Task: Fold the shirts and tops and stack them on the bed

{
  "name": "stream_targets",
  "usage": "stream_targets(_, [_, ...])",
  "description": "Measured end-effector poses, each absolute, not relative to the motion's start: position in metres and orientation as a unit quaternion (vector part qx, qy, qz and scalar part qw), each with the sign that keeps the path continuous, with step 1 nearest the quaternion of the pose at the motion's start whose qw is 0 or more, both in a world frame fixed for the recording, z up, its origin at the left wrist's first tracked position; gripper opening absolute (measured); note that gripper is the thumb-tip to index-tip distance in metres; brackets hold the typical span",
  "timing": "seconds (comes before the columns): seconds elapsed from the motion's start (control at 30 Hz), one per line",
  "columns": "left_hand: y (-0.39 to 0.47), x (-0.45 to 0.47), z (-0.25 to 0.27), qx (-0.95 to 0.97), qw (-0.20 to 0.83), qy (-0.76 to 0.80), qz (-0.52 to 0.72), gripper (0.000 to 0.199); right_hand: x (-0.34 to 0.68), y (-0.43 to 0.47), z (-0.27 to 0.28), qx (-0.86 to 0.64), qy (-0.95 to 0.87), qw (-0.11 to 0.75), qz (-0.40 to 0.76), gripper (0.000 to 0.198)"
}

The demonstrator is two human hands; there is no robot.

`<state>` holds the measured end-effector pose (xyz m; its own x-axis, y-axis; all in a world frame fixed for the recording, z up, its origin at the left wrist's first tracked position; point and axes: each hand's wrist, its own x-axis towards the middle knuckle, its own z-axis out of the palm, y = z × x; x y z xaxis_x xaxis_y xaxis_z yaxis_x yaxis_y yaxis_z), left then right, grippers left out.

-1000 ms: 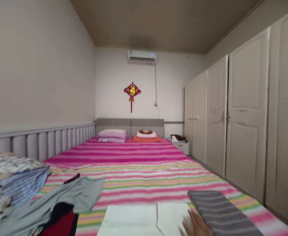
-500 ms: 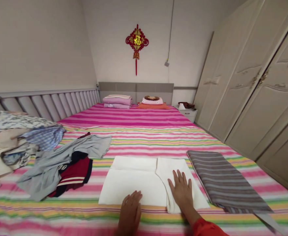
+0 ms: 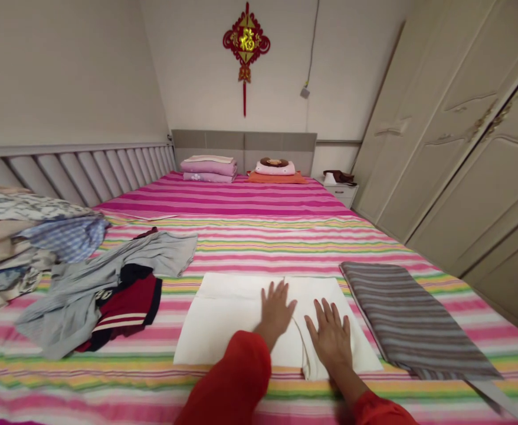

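Note:
A white folded garment (image 3: 223, 330) lies flat on the striped bedspread in front of me, its right part folded over with an edge running down near the middle. My left hand (image 3: 275, 310) rests on it near that fold edge, fingers stretched toward the headboard. Flat on the right folded part lies my right hand (image 3: 330, 337), its fingers spread. Neither hand grips the cloth. Just to the right of the white garment is a folded grey striped garment (image 3: 412, 319), with a pale strip sticking out at its near end.
Left of me lie a grey garment (image 3: 71, 301), a dark red and navy one (image 3: 126, 301) and a heap of mixed clothes (image 3: 33, 206). Folded bedding (image 3: 209, 168) and a pillow stack (image 3: 275, 171) sit by the headboard (image 3: 223, 140). A wardrobe (image 3: 445, 177) stands along the right.
My left hand has moved from the garment's near edge up and right to the fold, its fingers now spread. My right hand stays on the right part. The view has tipped slightly downward.

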<state>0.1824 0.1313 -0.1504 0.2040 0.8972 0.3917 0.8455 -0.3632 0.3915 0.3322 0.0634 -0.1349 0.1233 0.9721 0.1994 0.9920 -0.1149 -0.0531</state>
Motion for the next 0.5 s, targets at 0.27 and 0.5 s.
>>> stream_targets(0.27, [0.134,0.011,-0.133,0.693,0.013,0.705,0.147,0.056,0.332,0.063,-0.134,-0.743,-0.658,0.102,-0.058,0.064])
stream_targets(0.5, [0.098,-0.071,-0.119,0.59,0.083,0.775,0.209,0.049,0.331,0.062,-0.132,-0.744,-0.659,0.102,-0.054,0.064])
